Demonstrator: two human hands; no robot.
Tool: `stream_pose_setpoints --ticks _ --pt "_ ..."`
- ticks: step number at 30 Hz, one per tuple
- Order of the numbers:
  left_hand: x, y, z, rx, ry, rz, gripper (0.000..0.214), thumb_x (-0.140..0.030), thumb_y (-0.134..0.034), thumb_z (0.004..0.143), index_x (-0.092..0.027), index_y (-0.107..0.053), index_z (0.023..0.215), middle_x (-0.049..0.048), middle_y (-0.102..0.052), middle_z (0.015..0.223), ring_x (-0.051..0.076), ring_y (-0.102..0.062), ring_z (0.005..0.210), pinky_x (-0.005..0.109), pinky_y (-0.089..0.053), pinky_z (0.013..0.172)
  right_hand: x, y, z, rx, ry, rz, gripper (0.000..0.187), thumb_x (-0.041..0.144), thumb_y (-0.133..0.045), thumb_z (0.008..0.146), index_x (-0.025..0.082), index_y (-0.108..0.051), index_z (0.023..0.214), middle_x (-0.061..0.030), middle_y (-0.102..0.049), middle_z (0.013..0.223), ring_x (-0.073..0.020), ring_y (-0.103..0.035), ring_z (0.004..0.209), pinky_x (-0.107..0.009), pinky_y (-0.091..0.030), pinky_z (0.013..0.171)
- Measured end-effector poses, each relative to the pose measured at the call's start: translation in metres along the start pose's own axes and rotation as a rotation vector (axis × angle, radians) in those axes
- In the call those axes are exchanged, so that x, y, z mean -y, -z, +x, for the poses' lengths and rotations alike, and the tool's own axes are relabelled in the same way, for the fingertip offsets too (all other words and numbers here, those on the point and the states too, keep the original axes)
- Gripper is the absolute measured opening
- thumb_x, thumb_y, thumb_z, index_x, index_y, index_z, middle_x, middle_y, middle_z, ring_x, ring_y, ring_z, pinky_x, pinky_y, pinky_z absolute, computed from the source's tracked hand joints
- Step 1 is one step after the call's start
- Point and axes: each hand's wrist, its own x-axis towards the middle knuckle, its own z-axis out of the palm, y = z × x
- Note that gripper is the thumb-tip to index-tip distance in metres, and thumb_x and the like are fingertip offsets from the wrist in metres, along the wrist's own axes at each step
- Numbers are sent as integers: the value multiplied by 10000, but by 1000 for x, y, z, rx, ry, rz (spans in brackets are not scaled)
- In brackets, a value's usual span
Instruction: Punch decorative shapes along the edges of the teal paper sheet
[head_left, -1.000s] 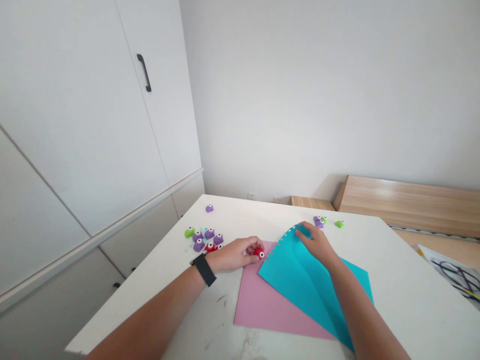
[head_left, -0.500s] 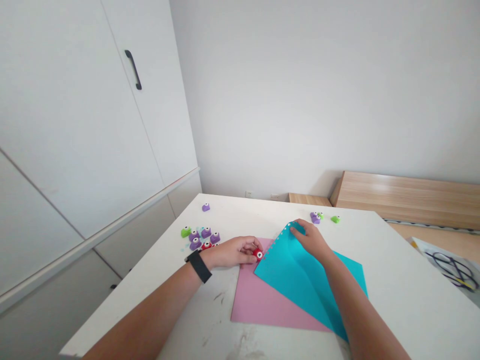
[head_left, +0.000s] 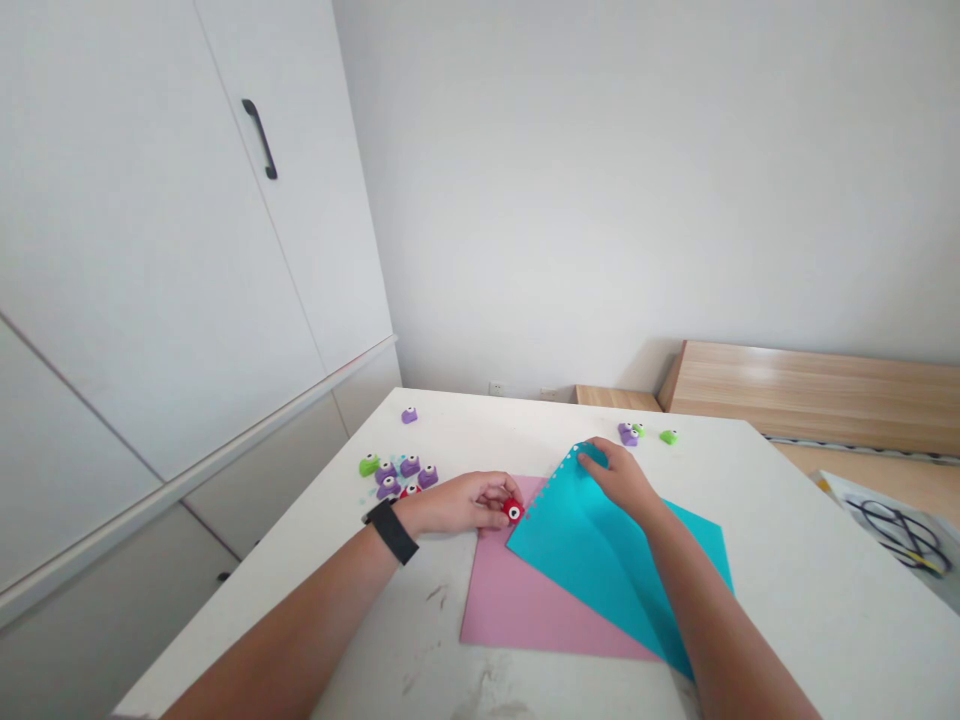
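Note:
My left hand, with a black band on its wrist, is closed round a small red paper punch at the scalloped edge of a teal paper sheet. My right hand lies on the teal sheet near its far corner, fingers pressed down on it. The teal sheet rests aslant on a pink sheet on the white table.
A cluster of purple, green and red punches lies left of my left hand. One purple punch sits apart, farther back. More punches lie beyond the teal sheet. White cabinets stand at left, a wooden bench at right.
The view has shifted slightly. My left hand with the red punch has stayed at the teal sheet's scalloped edge, and my right hand has kept its place on the sheet.

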Motion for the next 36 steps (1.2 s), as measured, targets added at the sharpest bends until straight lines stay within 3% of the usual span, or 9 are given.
stream_pose_setpoints --ticks 13,36 --pt "-13 -4 -3 -12 67 28 385 -387 -768 784 -184 -620 1077 67 -695 974 172 -639 832 287 -487 729 2 -1 -1 -10 -4 -9 210 343 -533 875 226 -684 961 -58 -732 973 -253 -664 943 -352 -468 856" --pt "-12 -4 -2 22 83 35 375 -339 -771 791 -189 -623 1101 87 -698 1022 177 -650 871 281 -501 717 2 -3 0 -3 -28 -24 200 342 -534 874 223 -679 943 -50 -727 929 -242 -659 899 -334 -457 813"
